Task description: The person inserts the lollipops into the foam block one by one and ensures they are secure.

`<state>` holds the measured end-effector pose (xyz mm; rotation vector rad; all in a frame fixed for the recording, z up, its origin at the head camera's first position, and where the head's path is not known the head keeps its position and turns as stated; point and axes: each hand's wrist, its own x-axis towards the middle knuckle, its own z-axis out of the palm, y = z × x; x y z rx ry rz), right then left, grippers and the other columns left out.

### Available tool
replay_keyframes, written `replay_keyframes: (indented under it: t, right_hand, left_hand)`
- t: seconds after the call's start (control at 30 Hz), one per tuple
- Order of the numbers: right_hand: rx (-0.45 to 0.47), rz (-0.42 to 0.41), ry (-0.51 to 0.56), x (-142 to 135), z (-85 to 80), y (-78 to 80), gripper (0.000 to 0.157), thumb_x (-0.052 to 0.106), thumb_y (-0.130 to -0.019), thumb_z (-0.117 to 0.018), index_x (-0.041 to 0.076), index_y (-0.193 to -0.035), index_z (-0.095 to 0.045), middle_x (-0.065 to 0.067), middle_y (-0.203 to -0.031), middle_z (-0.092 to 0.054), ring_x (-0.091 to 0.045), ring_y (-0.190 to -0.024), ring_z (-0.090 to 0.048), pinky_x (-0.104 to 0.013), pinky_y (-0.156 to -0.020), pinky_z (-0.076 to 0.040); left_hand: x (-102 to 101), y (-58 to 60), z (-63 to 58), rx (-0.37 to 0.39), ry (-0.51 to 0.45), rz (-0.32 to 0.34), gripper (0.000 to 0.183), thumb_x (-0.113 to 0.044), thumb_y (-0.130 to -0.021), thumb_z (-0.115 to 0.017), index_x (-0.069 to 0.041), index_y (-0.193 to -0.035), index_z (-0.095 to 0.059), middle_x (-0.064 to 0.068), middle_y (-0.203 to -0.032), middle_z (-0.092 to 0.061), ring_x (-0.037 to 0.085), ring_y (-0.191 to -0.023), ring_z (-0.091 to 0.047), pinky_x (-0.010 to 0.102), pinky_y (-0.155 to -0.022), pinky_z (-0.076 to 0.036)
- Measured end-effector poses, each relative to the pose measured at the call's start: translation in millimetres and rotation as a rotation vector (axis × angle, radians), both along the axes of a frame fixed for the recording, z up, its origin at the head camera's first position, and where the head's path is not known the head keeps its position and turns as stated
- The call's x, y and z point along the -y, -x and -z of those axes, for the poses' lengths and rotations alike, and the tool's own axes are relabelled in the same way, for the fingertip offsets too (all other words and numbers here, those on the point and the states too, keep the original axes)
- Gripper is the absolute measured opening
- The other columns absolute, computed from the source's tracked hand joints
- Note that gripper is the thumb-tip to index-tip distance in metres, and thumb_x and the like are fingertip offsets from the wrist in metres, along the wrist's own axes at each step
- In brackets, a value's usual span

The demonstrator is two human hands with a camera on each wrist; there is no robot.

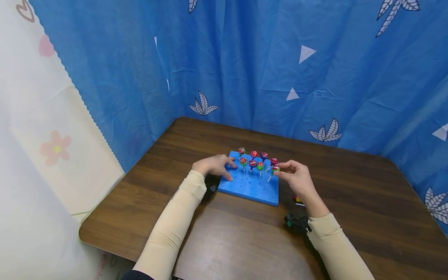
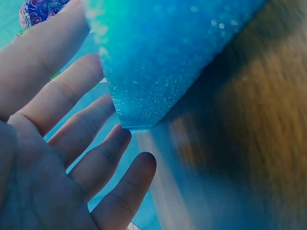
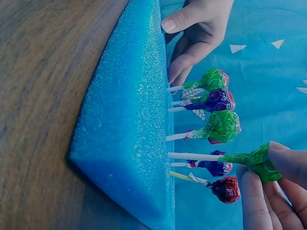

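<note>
My right hand (image 1: 300, 179) pinches a green-wrapped lollipop (image 3: 256, 162) by its head, between thumb and fingers. Its white stick points down, with the tip right at the surface of a blue foam block (image 1: 246, 190). Several other lollipops stand upright in the block in two rows, among them a purple one (image 1: 264, 156), a green one (image 1: 260, 166) and a dark red one (image 3: 226, 189). On the block's left side rests my left hand (image 1: 217, 165), fingers spread and fairly straight. Small holes dot the block's bare front part.
A yellow and red wrapped lollipop (image 1: 297, 198) lies on the brown wooden table (image 1: 224, 229), partly behind my right wrist. Blue curtains (image 1: 238, 70) hang along the table's back and sides. A black wrist device (image 1: 295, 222) sits under the right forearm.
</note>
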<state>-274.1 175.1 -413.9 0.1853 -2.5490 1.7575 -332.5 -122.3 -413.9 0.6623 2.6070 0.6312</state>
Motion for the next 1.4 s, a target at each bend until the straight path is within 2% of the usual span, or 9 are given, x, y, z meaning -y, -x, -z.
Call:
replay_keyframes:
  t: [0.5, 0.87, 1.4]
  right_hand:
    - [-0.012, 0.004, -0.046, 3.3, 2.7, 1.9, 0.029, 0.003, -0.09, -0.073, -0.007, -0.115, -0.064, -0.024, -0.123, -0.067, 0.0, -0.088, -0.067, -0.017, -0.081, -0.057]
    - [-0.014, -0.009, -0.081, 4.2, 11.3, 4.5, 0.024, 0.001, -0.089, -0.073, -0.005, -0.112, -0.067, -0.023, -0.12, -0.068, -0.002, -0.088, -0.069, -0.019, -0.081, -0.058]
    - [-0.01, -0.014, -0.051, 2.9, 15.2, 5.3, 0.025, -0.001, -0.089, -0.072, -0.008, -0.112, -0.066, -0.026, -0.118, -0.069, 0.001, -0.084, -0.069, -0.02, -0.082, -0.058]
  left_hand:
    - [0.3, -1.2, -1.8, 0.007, 0.0, -0.014, 0.055, -0.033, -0.088, -0.076, -0.019, -0.139, -0.062, 0.003, -0.164, -0.032, 0.032, -0.154, -0.023, 0.053, -0.122, -0.027]
    - [-0.3, -0.9, -1.2, 0.013, 0.001, -0.018, 0.055, -0.033, -0.089, -0.076, -0.02, -0.139, -0.061, 0.002, -0.165, -0.031, 0.032, -0.154, -0.022, 0.055, -0.122, -0.027]
    - [-1.0, 0.5, 0.0, 0.016, -0.008, -0.011, 0.055, -0.033, -0.089, -0.076, -0.018, -0.139, -0.061, 0.003, -0.165, -0.032, 0.032, -0.154, -0.022, 0.054, -0.122, -0.026]
